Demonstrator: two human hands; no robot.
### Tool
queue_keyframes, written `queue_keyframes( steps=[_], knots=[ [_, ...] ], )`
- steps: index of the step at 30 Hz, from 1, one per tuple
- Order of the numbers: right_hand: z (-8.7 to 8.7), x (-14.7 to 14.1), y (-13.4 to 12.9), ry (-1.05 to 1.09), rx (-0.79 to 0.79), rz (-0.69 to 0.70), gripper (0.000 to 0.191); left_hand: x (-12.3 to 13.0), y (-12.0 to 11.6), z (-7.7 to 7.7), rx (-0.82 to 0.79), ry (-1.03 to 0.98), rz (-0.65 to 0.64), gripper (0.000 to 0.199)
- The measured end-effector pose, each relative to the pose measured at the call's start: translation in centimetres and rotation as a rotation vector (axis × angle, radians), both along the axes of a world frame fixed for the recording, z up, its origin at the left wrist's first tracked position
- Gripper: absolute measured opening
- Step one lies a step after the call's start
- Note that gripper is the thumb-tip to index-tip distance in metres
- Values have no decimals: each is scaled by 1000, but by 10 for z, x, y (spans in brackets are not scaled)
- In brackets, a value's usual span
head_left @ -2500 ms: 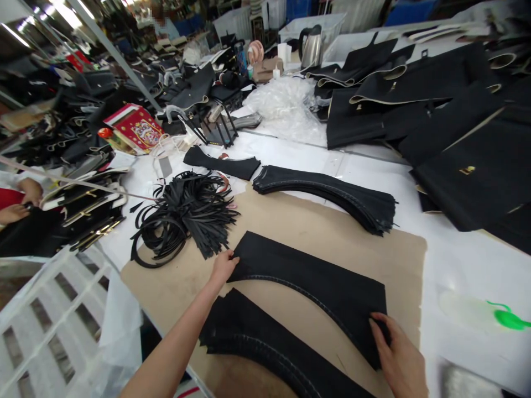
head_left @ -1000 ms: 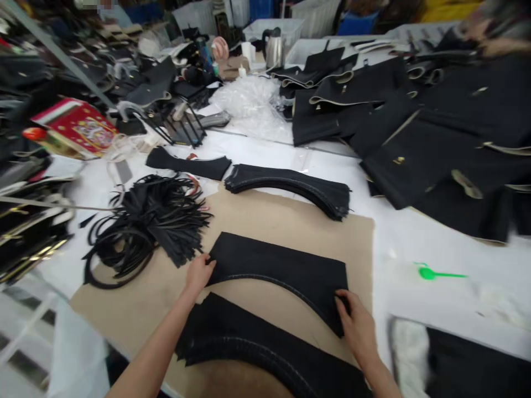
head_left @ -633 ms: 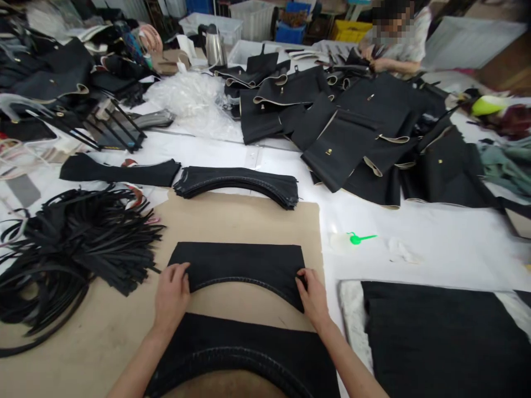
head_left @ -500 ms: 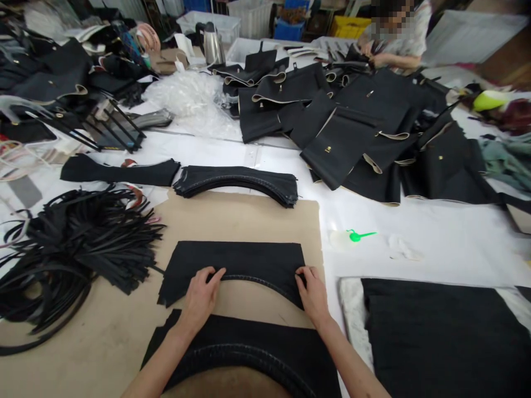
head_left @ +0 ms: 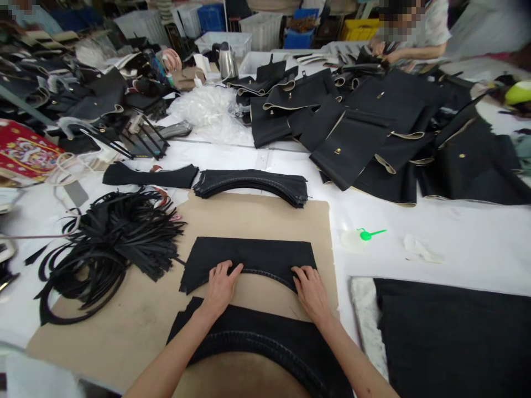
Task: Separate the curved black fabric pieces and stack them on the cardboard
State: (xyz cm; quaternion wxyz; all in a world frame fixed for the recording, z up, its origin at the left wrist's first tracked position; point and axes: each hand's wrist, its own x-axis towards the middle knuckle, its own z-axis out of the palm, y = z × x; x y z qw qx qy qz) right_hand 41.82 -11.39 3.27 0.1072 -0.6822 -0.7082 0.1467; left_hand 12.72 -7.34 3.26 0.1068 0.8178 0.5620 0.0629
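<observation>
A black piece with a curved lower edge (head_left: pixel 253 253) lies flat on brown board (head_left: pixel 265 218). My left hand (head_left: pixel 222 284) rests on its left part by the curve, fingers apart and bent onto the surface. On its right end lies my right hand (head_left: pixel 309 287), fingers spread over the edge. Neither hand is closed round anything. Below, under my forearms, sits a larger stack of black arched pieces (head_left: pixel 265 326). Another arched black stack (head_left: pixel 253 179) is at the board's far edge.
Black strips (head_left: pixel 124 232) lie tangled at the left. A green-tipped bottle (head_left: pixel 354 237) stands right of the board, with folded black cloth (head_left: pixel 452 331) nearer. Black leather pieces (head_left: pixel 352 143) are heaped behind. Across the table, a person's hands (head_left: pixel 388 51) are at work.
The view has swung left, so most things appear farther right. My right hand has shifted slightly left along the black piece, and its fingers are more spread. My left hand still rests on it.
</observation>
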Motion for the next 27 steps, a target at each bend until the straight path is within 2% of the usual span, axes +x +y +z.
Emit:
queue_keyframes(
  steps=[3,6,11,13,15,19,24,27],
  knots=[
    [8,3,-5,16,0,-16,28,1,-4,7,-27,-36,4,38],
    [21,1,-27,57,-41,5,27,10,-28,15,-74,-89,-15,39],
    [38,-24,-94,181,-240,255,22,35,-112,29,-191,-167,-247,36],
    [41,-36,-115,124,-247,309,21,39,-143,29,-247,-169,-297,40],
    [41,-45,-127,20,-232,317,21,38,-164,26,-290,-157,-300,44],
    [39,-54,-130,-145,-194,352,22,34,-179,20,-279,-126,-285,49],
    [36,-61,-129,-309,-175,523,21,34,-184,16,-236,-106,-269,49],
    [32,-64,-130,-364,-183,574,22,33,-191,11,-220,-101,-251,48]
  ],
)
